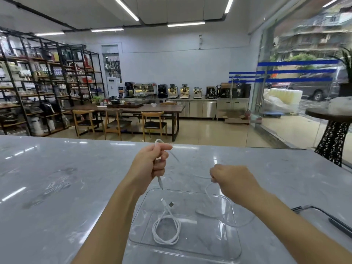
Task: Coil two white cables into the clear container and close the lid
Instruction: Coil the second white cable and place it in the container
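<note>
A clear rectangular container (235, 244) sits open on the grey marble counter in front of me. One white cable (166, 230) lies coiled inside it at the left, its two plugs pointing away from me. My left hand (150, 164) holds a second white cable (207, 193) above the container's far edge, a loop sticking out over the fist and a plug hanging below. That cable runs right to my right hand (232, 181), which pinches it, then droops over the container's right side.
The marble counter (57, 178) stretches wide to the left and far side. At the right edge lies a clear lid with dark clips (323, 216). Beyond the counter are a dining table, chairs, shelving and a glass wall.
</note>
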